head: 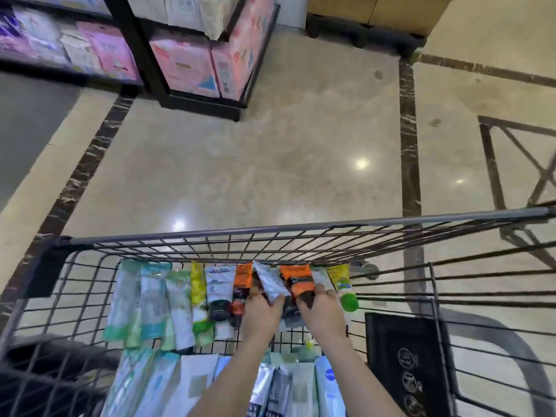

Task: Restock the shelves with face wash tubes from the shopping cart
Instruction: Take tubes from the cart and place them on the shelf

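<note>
While I watch, left hand [261, 314] pinches a silver face wash tube [272, 284], right hand [323, 311] an orange one [298, 284], inside the grey wire shopping cart [301, 228]; black shelves [192, 55] far ahead, marble floor [285, 152] open between.

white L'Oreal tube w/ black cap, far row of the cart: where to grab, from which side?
Probably mid-body, from above. The white tube lies flat with its black cap toward the person, packed between a yellow tube and an orange one, so only its top face is free. Pinch across its width and lift.
</note>
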The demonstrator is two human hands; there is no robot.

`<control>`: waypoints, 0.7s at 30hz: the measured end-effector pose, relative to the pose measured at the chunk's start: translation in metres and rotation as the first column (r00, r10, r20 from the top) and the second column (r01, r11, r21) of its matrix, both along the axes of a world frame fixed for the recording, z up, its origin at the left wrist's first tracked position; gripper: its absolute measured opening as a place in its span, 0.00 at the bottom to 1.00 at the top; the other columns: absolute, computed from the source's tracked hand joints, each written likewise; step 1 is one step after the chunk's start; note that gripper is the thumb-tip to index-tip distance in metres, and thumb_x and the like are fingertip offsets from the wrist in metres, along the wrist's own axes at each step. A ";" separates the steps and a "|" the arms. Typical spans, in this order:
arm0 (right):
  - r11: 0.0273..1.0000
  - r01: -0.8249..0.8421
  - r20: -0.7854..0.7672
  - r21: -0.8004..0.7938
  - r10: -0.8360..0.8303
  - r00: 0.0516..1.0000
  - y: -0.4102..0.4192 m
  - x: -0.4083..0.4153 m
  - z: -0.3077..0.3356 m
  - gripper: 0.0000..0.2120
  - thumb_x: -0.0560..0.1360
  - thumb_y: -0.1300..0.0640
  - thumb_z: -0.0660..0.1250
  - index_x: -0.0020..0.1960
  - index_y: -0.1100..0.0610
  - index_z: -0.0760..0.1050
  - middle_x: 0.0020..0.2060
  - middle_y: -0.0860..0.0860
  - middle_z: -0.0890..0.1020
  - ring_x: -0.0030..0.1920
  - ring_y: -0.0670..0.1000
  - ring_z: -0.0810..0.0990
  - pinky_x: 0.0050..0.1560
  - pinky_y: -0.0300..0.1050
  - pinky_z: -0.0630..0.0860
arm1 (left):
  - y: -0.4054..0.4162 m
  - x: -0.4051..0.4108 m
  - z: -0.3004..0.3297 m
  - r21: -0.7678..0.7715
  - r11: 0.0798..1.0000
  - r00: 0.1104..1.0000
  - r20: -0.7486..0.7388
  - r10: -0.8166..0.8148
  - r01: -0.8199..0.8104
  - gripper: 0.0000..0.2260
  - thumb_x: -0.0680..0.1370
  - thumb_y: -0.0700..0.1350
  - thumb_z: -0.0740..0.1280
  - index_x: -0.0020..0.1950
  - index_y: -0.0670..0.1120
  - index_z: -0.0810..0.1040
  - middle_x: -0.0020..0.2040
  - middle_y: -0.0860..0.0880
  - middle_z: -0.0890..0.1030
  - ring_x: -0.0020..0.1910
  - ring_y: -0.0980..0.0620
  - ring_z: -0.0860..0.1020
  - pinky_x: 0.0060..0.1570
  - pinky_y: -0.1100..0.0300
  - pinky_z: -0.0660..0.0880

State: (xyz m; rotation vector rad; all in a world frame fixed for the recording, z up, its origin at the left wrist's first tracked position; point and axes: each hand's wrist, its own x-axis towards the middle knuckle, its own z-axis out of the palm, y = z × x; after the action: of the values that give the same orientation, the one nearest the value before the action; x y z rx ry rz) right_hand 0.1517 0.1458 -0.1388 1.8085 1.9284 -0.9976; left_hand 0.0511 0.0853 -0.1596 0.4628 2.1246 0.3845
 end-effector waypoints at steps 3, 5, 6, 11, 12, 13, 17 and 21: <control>0.999 0.011 0.023 -0.044 -0.010 1.000 -0.002 -0.002 -0.009 0.26 0.78 0.48 0.60 0.71 0.59 0.59 0.64 0.57 0.68 0.61 0.59 0.75 0.56 0.48 0.72 | 0.007 0.002 -0.002 -0.003 0.996 0.996 0.024 0.089 -0.089 0.24 0.75 0.57 0.66 0.63 0.43 0.68 0.57 0.43 0.78 0.55 0.42 0.77 0.49 0.56 0.74; 0.998 0.045 0.016 -0.042 -0.044 0.999 -0.001 -0.002 -0.014 0.26 0.78 0.49 0.60 0.71 0.59 0.59 0.65 0.58 0.69 0.62 0.58 0.74 0.57 0.48 0.72 | 0.014 0.003 -0.002 -0.050 0.992 0.993 0.028 0.114 -0.112 0.25 0.74 0.59 0.66 0.64 0.45 0.68 0.58 0.44 0.78 0.55 0.43 0.77 0.46 0.58 0.72; 0.998 0.055 0.015 -0.039 -0.055 0.998 0.000 -0.002 -0.017 0.26 0.78 0.49 0.61 0.71 0.59 0.59 0.65 0.58 0.69 0.62 0.58 0.73 0.57 0.47 0.72 | 0.017 0.003 -0.002 -0.080 0.990 0.993 0.024 0.116 -0.113 0.25 0.74 0.59 0.66 0.63 0.45 0.68 0.58 0.44 0.78 0.55 0.43 0.77 0.46 0.58 0.71; 0.990 0.136 -0.023 -0.032 -0.137 0.990 0.003 0.000 -0.024 0.24 0.76 0.49 0.64 0.68 0.58 0.64 0.61 0.57 0.75 0.60 0.57 0.76 0.54 0.45 0.72 | 0.022 0.002 -0.001 -0.125 0.980 0.984 0.060 0.165 -0.157 0.23 0.75 0.57 0.66 0.63 0.43 0.69 0.60 0.43 0.77 0.57 0.42 0.77 0.48 0.58 0.71; 0.987 0.153 -0.031 -0.043 -0.154 0.988 0.004 0.001 -0.025 0.23 0.76 0.49 0.64 0.67 0.57 0.65 0.60 0.56 0.76 0.59 0.57 0.76 0.54 0.44 0.72 | 0.021 0.001 -0.001 -0.114 0.977 0.979 0.077 0.190 -0.180 0.23 0.75 0.56 0.66 0.63 0.43 0.69 0.60 0.42 0.77 0.57 0.42 0.77 0.48 0.58 0.71; 0.983 0.175 -0.047 -0.052 -0.177 0.983 0.004 0.001 -0.026 0.22 0.75 0.49 0.65 0.66 0.56 0.66 0.59 0.56 0.77 0.59 0.57 0.76 0.53 0.44 0.72 | 0.020 0.000 0.000 -0.102 0.974 0.973 0.096 0.210 -0.200 0.22 0.75 0.54 0.66 0.64 0.43 0.69 0.60 0.43 0.77 0.57 0.42 0.77 0.47 0.59 0.70; 0.926 0.351 -0.146 -0.138 -0.370 0.918 0.001 0.002 -0.023 0.21 0.74 0.52 0.67 0.65 0.57 0.70 0.57 0.57 0.79 0.57 0.57 0.77 0.51 0.44 0.72 | 0.013 -0.006 0.004 -0.016 0.940 0.914 0.232 0.334 -0.340 0.19 0.73 0.48 0.70 0.62 0.44 0.73 0.56 0.44 0.80 0.52 0.44 0.78 0.52 0.56 0.75; 0.796 0.524 -0.274 -0.302 -0.599 0.753 -0.010 0.009 -0.013 0.21 0.71 0.57 0.71 0.61 0.63 0.73 0.53 0.60 0.81 0.50 0.57 0.79 0.47 0.43 0.71 | -0.001 -0.007 0.015 0.025 0.886 0.827 0.370 0.423 -0.464 0.18 0.69 0.45 0.72 0.57 0.44 0.74 0.50 0.45 0.81 0.49 0.44 0.80 0.54 0.46 0.77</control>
State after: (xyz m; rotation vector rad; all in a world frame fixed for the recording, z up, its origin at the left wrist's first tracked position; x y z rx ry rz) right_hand 0.1607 0.1360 -0.1519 2.2590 1.3591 -1.7636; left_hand 0.0439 0.0846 -0.1448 -0.0557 1.8409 0.7979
